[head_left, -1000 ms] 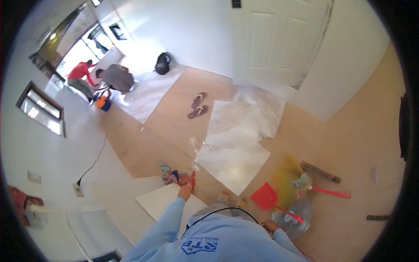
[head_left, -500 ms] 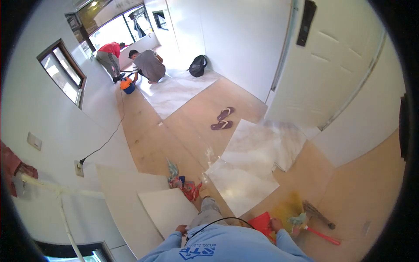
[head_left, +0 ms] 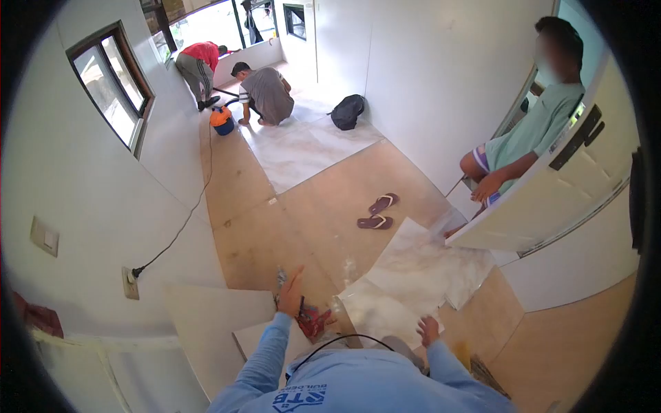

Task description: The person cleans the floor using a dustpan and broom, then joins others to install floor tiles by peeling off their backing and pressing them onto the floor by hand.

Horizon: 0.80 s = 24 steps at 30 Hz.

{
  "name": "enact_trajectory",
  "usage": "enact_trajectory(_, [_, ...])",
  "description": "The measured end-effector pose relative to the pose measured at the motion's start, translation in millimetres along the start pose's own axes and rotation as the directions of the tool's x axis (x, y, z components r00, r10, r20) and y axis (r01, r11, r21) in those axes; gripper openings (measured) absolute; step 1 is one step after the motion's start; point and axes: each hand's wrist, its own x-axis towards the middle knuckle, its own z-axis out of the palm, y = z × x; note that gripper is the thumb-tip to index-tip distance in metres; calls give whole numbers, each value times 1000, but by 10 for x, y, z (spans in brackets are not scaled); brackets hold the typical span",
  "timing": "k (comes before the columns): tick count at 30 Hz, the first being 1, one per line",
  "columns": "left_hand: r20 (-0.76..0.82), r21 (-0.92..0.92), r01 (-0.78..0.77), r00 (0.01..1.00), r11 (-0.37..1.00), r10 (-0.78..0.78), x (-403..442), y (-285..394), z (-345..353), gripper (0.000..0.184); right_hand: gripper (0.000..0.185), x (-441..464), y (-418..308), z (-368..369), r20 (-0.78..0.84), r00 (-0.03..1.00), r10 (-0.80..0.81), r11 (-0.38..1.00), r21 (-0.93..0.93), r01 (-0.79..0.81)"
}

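Note:
My left hand [head_left: 290,294] is raised in front of me with its fingers stretched out, holding nothing, above the red and grey cloth bundle [head_left: 315,322]. On the other side, my right hand [head_left: 428,330] has its fingers apart and nothing in them, over the edge of the marbled sheets [head_left: 385,303] on the floor. Pale boards [head_left: 220,323] lie to the left, below my left arm. Part of the yellow broom [head_left: 460,353] shows beside my right sleeve.
A person in a light green shirt [head_left: 544,131] stands in the doorway by the white door [head_left: 551,206]. Two people crouch or bend at the far end near an orange and blue vacuum [head_left: 222,120]. Slippers [head_left: 376,221], a black backpack [head_left: 348,112] and a cord [head_left: 194,206] are also there.
The view has swung right. A person has appeared in the doorway. Both my hands have come up and forward, and my right hand is away from the red dustpan, which no longer shows.

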Motion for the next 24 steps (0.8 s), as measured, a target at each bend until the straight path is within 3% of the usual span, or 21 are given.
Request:
enact_trajectory(1, [-2, -318, 49, 999, 947, -52, 260, 501, 36, 42, 52, 507, -328, 407, 153, 971, 182, 913, 342, -225])
enact_trajectory(2, [-6, -272, -76, 997, 959, 77, 435, 1058, 69, 43, 65, 418, -1333, 1124, 218, 940, 262, 859, 391, -330])
enact_trajectory(3, [-6, -224, -200, 979, 954, 204, 533, 1427, 167, 45, 65, 429, -1985, 1747, 318, 924, 211, 835, 432, -339])
enact_trajectory(4, [67, -17, -447, 892, 895, 447, 612, 1554, 368, 46, 65, 391, -2473, 2322, 430, 894, 125, 826, 454, -334])
enact_trajectory(5, [190, 168, -662, 749, 730, 635, 694, 1610, 477, 47, 65, 306, -2954, 2853, 531, 847, 33, 813, 478, -332])
enact_trajectory(6, [182, -30, -436, 883, 900, 433, 776, 1481, 445, 51, 65, 150, -3323, 3210, 605, 795, -40, 807, 489, -331])
enact_trajectory(7, [216, -221, -162, 953, 962, 211, 952, 1221, 342, 55, 65, 1, -3649, 3409, 666, 738, -109, 806, 494, -327])
enact_trajectory(8, [290, -381, 113, 957, 918, 3, 1234, 925, 157, 60, 65, -113, -3937, 3484, 709, 682, -179, 808, 501, -309])
enact_trajectory(10, [256, -582, 388, 922, 715, -292, 1427, 668, -226, 71, 65, -282, -4372, 3578, 763, 573, -299, 814, 517, -264])
enact_trajectory(13, [4, -891, 201, 901, 408, -435, 1796, 69, -514, 83, 65, -233, -4802, 3788, 777, 405, -481, 868, 486, 99])
enact_trajectory(14, [-29, -959, 107, 884, 263, -467, 1870, -122, -492, 85, 65, -132, -4890, 3904, 769, 293, -568, 791, 413, 451])
enact_trajectory(15, [22, -980, 102, 910, 173, -413, 1962, -127, -441, 88, 65, -30, -4980, 4020, 745, 174, -644, 582, 329, 743])
enact_trajectory(16, [65, -991, 100, 935, 84, -350, 2085, -12, -350, 91, 65, 101, -5097, 4149, 752, 25, -659, 282, 216, 935])
enact_trajectory(17, [99, -995, 102, 955, -7, -279, 2246, 115, -264, 93, 64, 224, -5121, 4304, 772, -20, -635, 185, 178, 966])
enact_trajectory(19, [178, -984, 178, 982, -5, -59, 2572, 764, -183, 93, 64, 554, -5088, 4591, 818, -107, -566, -25, 113, 993])
enact_trajectory(21, [174, -984, 175, 984, 22, -26, 2942, 1009, -143, 90, 65, 1032, -5296, 4635, 781, -165, -602, -39, 178, 983])
enact_trajectory(22, [127, -991, 131, 988, 42, -85, 3182, 1032, -149, 88, 67, 1326, -5429, 4677, 760, -199, -619, -55, 211, 976])
enact_trajectory(24, [130, -991, 132, 971, -1, -201, 3421, 1034, -171, 83, 63, 1901, -5592, 4811, 785, -39, -618, -6, 45, 999])
